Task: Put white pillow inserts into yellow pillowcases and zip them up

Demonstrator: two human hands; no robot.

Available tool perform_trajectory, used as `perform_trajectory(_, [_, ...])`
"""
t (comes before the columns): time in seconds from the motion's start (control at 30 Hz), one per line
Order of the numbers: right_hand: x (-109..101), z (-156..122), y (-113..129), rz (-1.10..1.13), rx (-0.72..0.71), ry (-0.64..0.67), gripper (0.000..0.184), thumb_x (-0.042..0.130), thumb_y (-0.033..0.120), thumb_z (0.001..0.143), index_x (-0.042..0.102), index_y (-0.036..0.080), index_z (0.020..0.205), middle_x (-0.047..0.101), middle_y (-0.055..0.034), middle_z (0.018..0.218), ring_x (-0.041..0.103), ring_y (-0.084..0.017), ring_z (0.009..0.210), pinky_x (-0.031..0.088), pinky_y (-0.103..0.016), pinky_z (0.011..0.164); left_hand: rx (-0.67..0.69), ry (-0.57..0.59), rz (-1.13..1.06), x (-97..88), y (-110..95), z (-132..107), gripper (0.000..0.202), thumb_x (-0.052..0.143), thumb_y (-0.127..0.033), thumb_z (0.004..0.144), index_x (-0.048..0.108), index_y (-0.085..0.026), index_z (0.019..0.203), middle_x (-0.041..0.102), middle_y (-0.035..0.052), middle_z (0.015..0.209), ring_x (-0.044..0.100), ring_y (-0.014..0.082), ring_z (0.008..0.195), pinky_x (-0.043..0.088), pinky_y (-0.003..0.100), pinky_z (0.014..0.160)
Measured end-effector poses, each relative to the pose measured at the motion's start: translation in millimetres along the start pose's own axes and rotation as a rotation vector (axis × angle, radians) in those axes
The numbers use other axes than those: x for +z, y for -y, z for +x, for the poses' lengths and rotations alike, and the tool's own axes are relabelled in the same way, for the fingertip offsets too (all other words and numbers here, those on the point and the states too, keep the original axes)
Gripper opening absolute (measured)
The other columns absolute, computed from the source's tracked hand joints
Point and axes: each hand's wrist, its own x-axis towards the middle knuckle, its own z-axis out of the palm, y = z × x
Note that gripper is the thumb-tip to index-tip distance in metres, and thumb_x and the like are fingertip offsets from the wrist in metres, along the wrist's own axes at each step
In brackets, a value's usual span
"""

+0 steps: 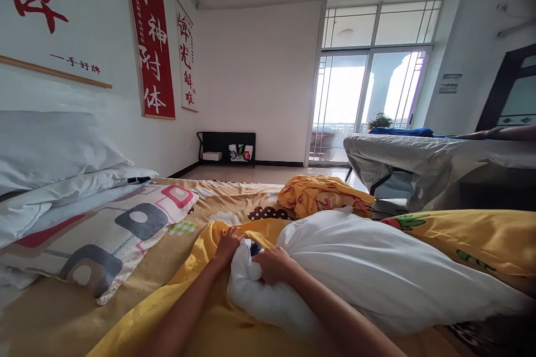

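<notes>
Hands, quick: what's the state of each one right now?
Left hand: closed, gripping the yellow cover.
Right hand: closed, gripping a bunched corner of the white quilt.

Quilt: plain white
Cover: yellow, with green and red print
Pillow: cream, grey and red rounded squares
Wall banner: red, white characters
Bed sheet: tan, brown dots

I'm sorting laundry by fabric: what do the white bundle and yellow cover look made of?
White bundle: likely a fibre-filled quilt in a matte woven shell; it puffs and bunches softly where the right hand grips it. Yellow cover: thin printed cloth, perhaps cotton or a blend, matte, draping in fine creases by the left hand.
</notes>
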Motion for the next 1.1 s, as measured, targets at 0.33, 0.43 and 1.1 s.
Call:
perform_trajectory(0.33, [-8.2, 33.7, 6.2, -0.019, 0.138, 0.215, 0.035, 0.064, 0.034, 0.084, 0.060, 0.015, 0.114, 0.061, -0.0092, 0.116, 0.059, -0.022, 0.104, 0.050, -0.043, 0.089, 0.220, -0.224, 0.093, -46.9, -19.4, 4.1, 0.027, 0.050, -0.006, 0.081, 0.071, -0.022, 0.087, 0.066, 0.0046, 0.112, 0.052, 0.0229, 0.109, 0.030, 0.050, 0.100])
perform_trajectory(0.43, [-12.0, 46.1, -2.3, -0.008, 0.235, 0.219, 0.035, 0.055, 0.036, 0.091, 0.055, 0.016, 0.120, 0.057, -0.0085, 0.120, 0.058, -0.020, 0.104, 0.051, -0.042, 0.087, 0.261, -0.297, 0.162, -50.4, -26.5, -8.8, 0.022, 0.051, -0.008, 0.084, 0.069, -0.021, 0.083, 0.066, 0.0041, 0.107, 0.053, 0.0224, 0.108, 0.031, 0.047, 0.100])
perform_trajectory(1.1, [70.6, -50.8, 64.6, -0.292, -0.030, -0.861, 0.043, 0.046, 0.022, 0.086, 0.056, 0.009, 0.126, 0.066, -0.0168, 0.105, 0.058, -0.028, 0.099, 0.042, -0.046, 0.094, -0.089, -0.072, -0.001, -46.1, -7.3, -67.1, 0.039, 0.047, -0.029, 0.088, 0.060, -0.024, 0.124, 0.052, 0.0141, 0.135, 0.046, 0.0314, 0.123, 0.029, 0.055, 0.102])
